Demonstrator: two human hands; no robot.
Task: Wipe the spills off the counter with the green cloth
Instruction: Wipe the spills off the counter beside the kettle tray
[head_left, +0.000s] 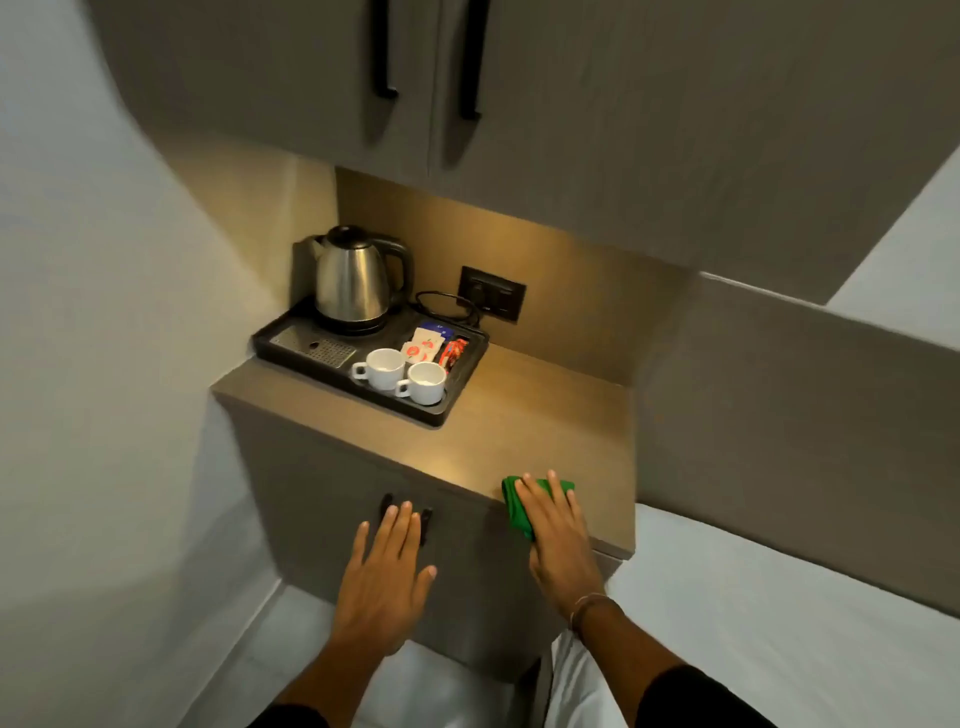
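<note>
Head view looks down on a brown counter (524, 415) lit from above, with a grey cabinet door beneath it. At the lower right of centre, the right hand (558, 535) lies flat on the green cloth (517, 506), pressing it onto the counter's near edge; the fingers (540, 493) are spread and extended rather than curled around the fabric (a thin band circles the wrist). The cloth is bunched, showing past the fingertips and along the hand's left side. Lower centre, the left hand (387, 577) is open with fingers straight and together, empty, held in front of the cabinet door near its dark handle (425, 522). Toward the middle left of the frame, a black tray (311, 358) sits on the counter's far end, well apart from the cloth, carrying a steel kettle (356, 280), two white cups (402, 375) and some sachets (428, 345).
</note>
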